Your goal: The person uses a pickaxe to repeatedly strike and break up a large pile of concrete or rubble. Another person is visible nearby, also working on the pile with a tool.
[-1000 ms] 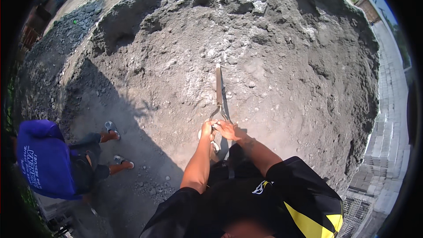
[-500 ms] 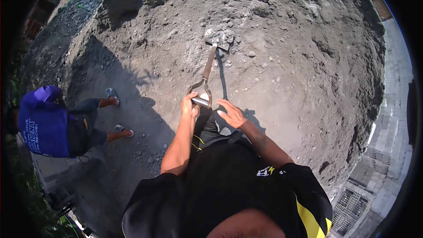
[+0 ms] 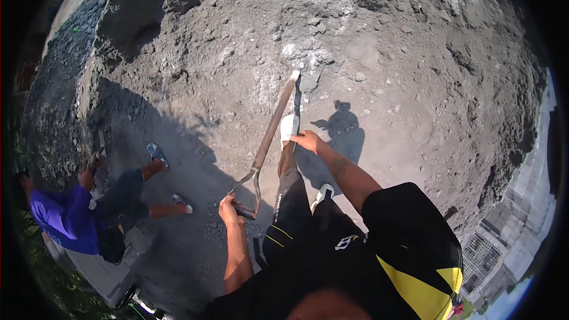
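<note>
My left hand (image 3: 231, 208) is closed around the D-shaped metal grip of a shovel (image 3: 276, 121). The shovel's brown shaft slants away from me, and its blade meets the pale, crumbly grey earth (image 3: 320, 54) at the foot of the mound; most of the blade is hard to make out. My right hand (image 3: 307, 141) holds nothing and stays off the shaft, its fingers loosely stretched over my forward foot. That foot wears a white shoe (image 3: 289, 127) and stands beside the shaft. My other white shoe (image 3: 323, 195) is farther back.
A large mound of grey earth and stones (image 3: 403, 53) rises ahead. To the left stands a person in a purple shirt (image 3: 65, 216), arms forward. Stacked grey blocks (image 3: 521, 201) line the right edge, near a grey crate (image 3: 481, 255). Shadows cross the ground.
My left hand has drawn the shovel grip back and left. My right hand has moved slightly forward, and my foot has stepped up beside the shaft. The other person has turned, raising their hands.
</note>
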Demonstrator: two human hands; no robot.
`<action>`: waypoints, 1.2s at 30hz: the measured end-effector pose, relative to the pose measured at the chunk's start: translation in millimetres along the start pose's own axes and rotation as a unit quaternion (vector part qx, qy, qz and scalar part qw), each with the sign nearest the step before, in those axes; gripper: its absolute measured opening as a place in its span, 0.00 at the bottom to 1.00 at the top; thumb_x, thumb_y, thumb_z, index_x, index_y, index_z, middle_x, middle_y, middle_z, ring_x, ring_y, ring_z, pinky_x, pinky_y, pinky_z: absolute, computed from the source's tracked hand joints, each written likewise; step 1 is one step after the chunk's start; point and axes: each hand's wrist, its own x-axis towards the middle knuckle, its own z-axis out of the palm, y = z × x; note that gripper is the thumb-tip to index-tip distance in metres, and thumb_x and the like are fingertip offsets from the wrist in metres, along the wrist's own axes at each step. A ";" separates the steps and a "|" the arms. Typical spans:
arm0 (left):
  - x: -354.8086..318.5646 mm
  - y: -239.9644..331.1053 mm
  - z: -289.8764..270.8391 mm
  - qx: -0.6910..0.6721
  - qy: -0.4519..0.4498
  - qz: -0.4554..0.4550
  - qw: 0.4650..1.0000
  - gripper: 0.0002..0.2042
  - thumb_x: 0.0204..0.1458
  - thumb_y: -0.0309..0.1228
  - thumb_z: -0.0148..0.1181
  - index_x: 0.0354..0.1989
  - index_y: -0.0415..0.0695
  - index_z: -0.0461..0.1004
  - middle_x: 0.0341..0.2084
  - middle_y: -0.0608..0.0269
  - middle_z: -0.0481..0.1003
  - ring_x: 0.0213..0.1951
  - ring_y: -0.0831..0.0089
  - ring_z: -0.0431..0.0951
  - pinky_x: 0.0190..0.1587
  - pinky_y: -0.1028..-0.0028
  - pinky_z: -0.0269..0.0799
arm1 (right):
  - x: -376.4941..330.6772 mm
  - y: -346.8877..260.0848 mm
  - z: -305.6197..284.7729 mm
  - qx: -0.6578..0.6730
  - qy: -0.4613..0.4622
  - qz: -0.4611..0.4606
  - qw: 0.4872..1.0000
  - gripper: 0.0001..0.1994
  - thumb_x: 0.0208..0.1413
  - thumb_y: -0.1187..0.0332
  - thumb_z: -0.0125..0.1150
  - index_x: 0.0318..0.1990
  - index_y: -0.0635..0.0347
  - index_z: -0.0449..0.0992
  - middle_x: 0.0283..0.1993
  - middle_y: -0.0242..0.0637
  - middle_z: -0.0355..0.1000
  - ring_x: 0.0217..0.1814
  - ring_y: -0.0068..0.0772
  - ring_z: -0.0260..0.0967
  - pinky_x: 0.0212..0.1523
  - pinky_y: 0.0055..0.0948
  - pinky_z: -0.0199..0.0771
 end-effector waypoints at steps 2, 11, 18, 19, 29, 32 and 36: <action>-12.0 7.5 13.2 -0.003 0.021 0.047 0.999 0.04 0.37 0.21 0.55 0.23 0.40 0.68 0.17 0.65 0.66 0.18 0.75 0.65 0.19 0.76 0.61 | 69.8 -13.8 13.0 0.102 0.025 0.093 0.990 0.40 0.37 0.42 0.60 0.50 0.72 0.64 0.48 0.50 0.67 0.48 0.47 0.66 0.46 0.37 0.66; 36.2 13.5 13.0 0.109 0.132 0.190 0.967 0.11 0.31 0.14 0.56 0.16 0.43 0.61 0.14 0.67 0.64 0.16 0.79 0.63 0.18 0.79 0.58 | 184.4 -33.8 83.6 0.474 0.095 0.183 0.856 0.09 0.50 0.70 0.55 0.36 0.65 0.68 0.26 0.37 0.66 0.25 0.34 0.67 0.27 0.35 0.71; 74.8 56.5 -36.6 0.146 0.023 0.312 0.939 0.10 0.30 0.15 0.53 0.17 0.43 0.61 0.10 0.66 0.62 0.11 0.80 0.61 0.13 0.80 0.54 | 119.5 -44.9 99.1 0.581 0.115 0.121 0.797 0.10 0.48 0.69 0.57 0.37 0.64 0.68 0.29 0.37 0.67 0.31 0.33 0.67 0.30 0.34 0.69; 76.6 66.5 -38.5 0.175 -0.004 0.323 0.930 0.11 0.33 0.15 0.54 0.16 0.44 0.60 0.10 0.67 0.62 0.13 0.80 0.63 0.14 0.81 0.57 | 108.5 -38.7 97.9 0.596 0.133 0.109 0.784 0.10 0.48 0.69 0.57 0.37 0.64 0.68 0.29 0.37 0.67 0.31 0.33 0.67 0.30 0.34 0.69; 71.0 59.9 -15.9 0.265 -0.324 0.434 0.798 0.10 0.31 0.15 0.54 0.15 0.43 0.59 0.10 0.65 0.62 0.11 0.78 0.62 0.13 0.78 0.56 | -93.3 85.3 107.4 0.795 0.369 0.016 0.481 0.07 0.48 0.69 0.53 0.32 0.62 0.68 0.26 0.37 0.65 0.27 0.34 0.66 0.29 0.34 0.68; 35.5 14.9 5.5 0.308 -0.418 0.440 0.733 0.10 0.30 0.15 0.53 0.14 0.43 0.59 0.09 0.67 0.60 0.11 0.78 0.61 0.13 0.78 0.54 | -177.5 168.0 127.5 0.786 0.448 -0.083 0.418 0.08 0.45 0.71 0.56 0.28 0.65 0.66 0.21 0.36 0.64 0.23 0.34 0.65 0.25 0.35 0.67; -76.3 -80.5 33.7 0.373 -0.605 0.384 0.590 0.10 0.30 0.15 0.54 0.14 0.43 0.59 0.09 0.66 0.61 0.12 0.78 0.62 0.14 0.77 0.56 | -313.4 297.4 168.0 0.782 0.587 -0.098 0.186 0.09 0.42 0.68 0.56 0.27 0.65 0.67 0.21 0.38 0.65 0.21 0.32 0.65 0.21 0.33 0.65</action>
